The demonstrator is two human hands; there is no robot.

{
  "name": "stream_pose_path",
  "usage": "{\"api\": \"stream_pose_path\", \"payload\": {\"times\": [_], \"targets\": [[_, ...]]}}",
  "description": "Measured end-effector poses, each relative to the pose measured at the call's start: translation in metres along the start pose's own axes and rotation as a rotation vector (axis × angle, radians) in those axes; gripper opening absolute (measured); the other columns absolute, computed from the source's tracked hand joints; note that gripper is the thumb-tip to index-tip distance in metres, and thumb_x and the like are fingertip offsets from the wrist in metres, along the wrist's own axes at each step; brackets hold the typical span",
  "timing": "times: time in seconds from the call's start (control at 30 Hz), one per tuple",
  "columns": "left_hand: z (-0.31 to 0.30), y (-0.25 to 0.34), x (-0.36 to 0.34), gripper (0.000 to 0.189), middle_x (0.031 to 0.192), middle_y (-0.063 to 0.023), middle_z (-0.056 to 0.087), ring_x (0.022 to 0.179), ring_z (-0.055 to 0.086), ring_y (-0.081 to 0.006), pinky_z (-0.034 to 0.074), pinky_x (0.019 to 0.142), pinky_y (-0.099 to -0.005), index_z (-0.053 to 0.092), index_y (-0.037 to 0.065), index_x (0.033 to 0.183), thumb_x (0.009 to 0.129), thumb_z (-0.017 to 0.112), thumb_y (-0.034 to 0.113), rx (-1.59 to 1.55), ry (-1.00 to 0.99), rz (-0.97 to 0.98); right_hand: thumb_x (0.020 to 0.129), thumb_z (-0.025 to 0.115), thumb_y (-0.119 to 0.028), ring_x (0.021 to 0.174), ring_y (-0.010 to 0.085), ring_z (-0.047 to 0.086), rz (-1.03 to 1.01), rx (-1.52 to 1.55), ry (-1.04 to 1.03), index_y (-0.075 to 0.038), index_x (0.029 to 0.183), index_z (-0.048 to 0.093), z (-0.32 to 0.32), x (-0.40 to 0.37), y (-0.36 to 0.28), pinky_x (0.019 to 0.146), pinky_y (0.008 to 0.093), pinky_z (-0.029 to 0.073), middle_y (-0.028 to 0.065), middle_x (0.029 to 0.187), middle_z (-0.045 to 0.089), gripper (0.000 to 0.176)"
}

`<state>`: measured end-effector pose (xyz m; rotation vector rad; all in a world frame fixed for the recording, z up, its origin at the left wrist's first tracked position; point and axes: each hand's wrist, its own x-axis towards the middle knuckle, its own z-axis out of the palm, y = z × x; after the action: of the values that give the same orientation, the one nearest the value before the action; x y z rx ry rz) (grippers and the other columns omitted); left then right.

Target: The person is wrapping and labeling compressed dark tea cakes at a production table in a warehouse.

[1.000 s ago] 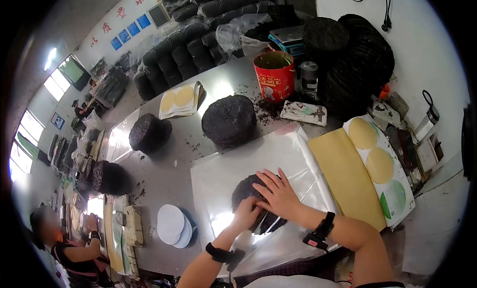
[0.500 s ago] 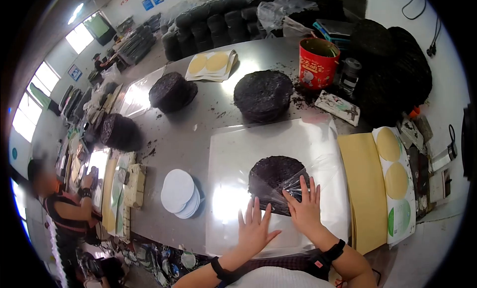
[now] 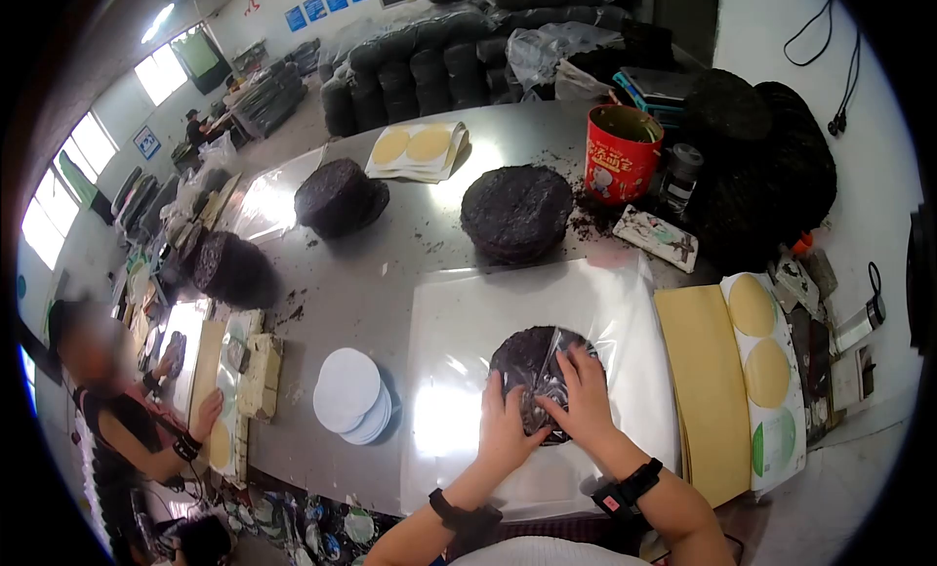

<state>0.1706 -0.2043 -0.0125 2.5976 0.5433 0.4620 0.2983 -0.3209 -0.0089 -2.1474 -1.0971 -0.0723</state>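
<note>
A dark round pressed cake (image 3: 520,349), which looks like dried seaweed, lies on a stack of clear plastic sheets (image 3: 449,307) in front of me. Clear plastic film (image 3: 547,379) is folded over part of it, with shiny creases across the top. My left hand (image 3: 508,424) rests at the cake's lower left edge, its fingers apart and its thumb pointing inward. Over the right side lies my right hand (image 3: 586,398), fingers stretched out on the film and thumb near the middle. The cake's lower right edge is partly hidden by my hands.
White round discs (image 3: 346,385) lie to the left. Dark cakes (image 3: 515,210) stand behind. Brown paper sheets (image 3: 698,390) and round-label sheets (image 3: 756,307) lie at right, with a red bucket (image 3: 620,161) farther back. Another person (image 3: 137,420) works at far left.
Both hands have moved in over the cake, and the film is now folded further across its top. The camera view has tilted slightly up. The person at left has extended a hand.
</note>
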Motion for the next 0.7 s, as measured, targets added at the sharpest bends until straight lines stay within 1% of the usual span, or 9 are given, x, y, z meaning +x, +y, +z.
{"api": "stream_pose_path", "payload": {"times": [0.03, 0.07, 0.17, 0.2, 0.3, 0.33, 0.43, 0.53, 0.7], "targets": [[-0.002, 0.000, 0.008, 0.104, 0.127, -0.0215, 0.052, 0.129, 0.046, -0.0369, 0.028, 0.116, -0.0522, 0.035, -0.003, 0.145, 0.066, 0.089, 0.036, -0.077, -0.008, -0.019, 0.084, 0.075, -0.037, 0.128, 0.0384, 0.047, 0.064, 0.256, -0.068, -0.006, 0.144, 0.046, 0.004, 0.004, 0.002, 0.108, 0.0494, 0.037, 0.0189, 0.138, 0.051, 0.073], [-0.007, 0.002, 0.011, 0.108, 0.133, -0.0246, 0.048, 0.130, 0.044, -0.0414, 0.034, 0.114, -0.0465, 0.034, -0.003, 0.147, 0.064, 0.088, 0.041, -0.422, -0.114, -0.205, 0.086, 0.073, -0.039, 0.122, 0.0367, 0.052, 0.219, 0.346, -0.273, -0.004, 0.141, 0.049, -0.001, 0.002, 0.007, 0.105, 0.0460, 0.040, 0.0178, 0.137, 0.052, 0.070], [-0.020, 0.004, 0.025, 0.114, 0.136, -0.0260, 0.046, 0.129, 0.043, -0.0420, 0.030, 0.114, -0.0529, 0.029, -0.003, 0.150, 0.064, 0.088, 0.044, -0.090, -0.348, -0.236, 0.086, 0.073, -0.039, 0.123, 0.0365, 0.051, 0.010, 0.084, -0.005, -0.004, 0.137, 0.054, 0.007, 0.009, 0.010, 0.105, 0.0476, 0.039, 0.0185, 0.138, 0.051, 0.064], [-0.017, -0.001, 0.025, 0.119, 0.145, -0.0290, 0.037, 0.138, 0.034, -0.0443, 0.020, 0.117, -0.0579, 0.025, -0.003, 0.152, 0.064, 0.087, 0.049, 0.064, -0.329, -0.108, 0.088, 0.070, -0.042, 0.131, 0.0364, 0.045, -0.006, -0.051, 0.012, -0.005, 0.134, 0.058, 0.005, 0.012, 0.006, 0.111, 0.0501, 0.033, 0.0199, 0.141, 0.049, 0.061], [-0.020, 0.003, 0.010, 0.125, 0.153, -0.0313, 0.023, 0.146, 0.017, -0.0473, 0.009, 0.119, -0.0605, 0.020, -0.003, 0.154, 0.064, 0.087, 0.053, 0.150, 0.050, -0.044, 0.088, 0.068, -0.047, 0.139, 0.0364, 0.038, -0.016, -0.127, -0.015, -0.005, 0.134, 0.058, 0.019, 0.010, 0.019, 0.118, 0.0521, 0.025, 0.0203, 0.145, 0.046, 0.063], [-0.014, -0.008, -0.004, 0.131, 0.159, -0.0321, 0.007, 0.149, 0.003, -0.0496, 0.002, 0.120, -0.0587, 0.013, -0.003, 0.155, 0.063, 0.088, 0.052, 0.079, 0.072, -0.061, 0.088, 0.066, -0.052, 0.143, 0.0365, 0.034, 0.009, -0.128, -0.057, -0.006, 0.138, 0.055, 0.020, 0.009, 0.021, 0.121, 0.0530, 0.019, 0.0200, 0.149, 0.044, 0.069], [-0.002, -0.025, -0.041, 0.140, 0.158, -0.0351, 0.006, 0.148, 0.001, -0.0515, 0.000, 0.117, -0.0651, 0.003, -0.009, 0.154, 0.064, 0.085, 0.061, -0.030, 0.078, -0.249, 0.087, 0.066, -0.056, 0.143, 0.0359, 0.034, -0.032, -0.067, -0.073, -0.011, 0.143, 0.052, 0.007, 0.010, 0.009, 0.121, 0.0556, 0.018, 0.0202, 0.150, 0.042, 0.073], [-0.015, -0.033, -0.059, 0.142, 0.160, -0.0345, 0.002, 0.150, -0.004, -0.0481, -0.003, 0.117, -0.0634, 0.000, -0.013, 0.152, 0.066, 0.082, 0.065, -0.205, 0.225, -0.405, 0.087, 0.065, -0.057, 0.143, 0.0352, 0.034, -0.052, -0.107, -0.115, -0.015, 0.143, 0.052, 0.005, 0.012, 0.009, 0.120, 0.0572, 0.016, 0.0170, 0.151, 0.042, 0.071], [-0.034, -0.041, -0.081, 0.127, 0.161, -0.0314, 0.003, 0.151, -0.005, -0.0455, -0.005, 0.119, -0.0576, 0.007, -0.011, 0.153, 0.075, 0.079, 0.060, -0.106, -0.143, -0.561, 0.087, 0.066, -0.052, 0.143, 0.0348, 0.034, -0.061, -0.145, -0.126, -0.017, 0.137, 0.060, 0.015, 0.009, 0.010, 0.121, 0.0575, 0.015, 0.0139, 0.150, 0.045, 0.061]]}}
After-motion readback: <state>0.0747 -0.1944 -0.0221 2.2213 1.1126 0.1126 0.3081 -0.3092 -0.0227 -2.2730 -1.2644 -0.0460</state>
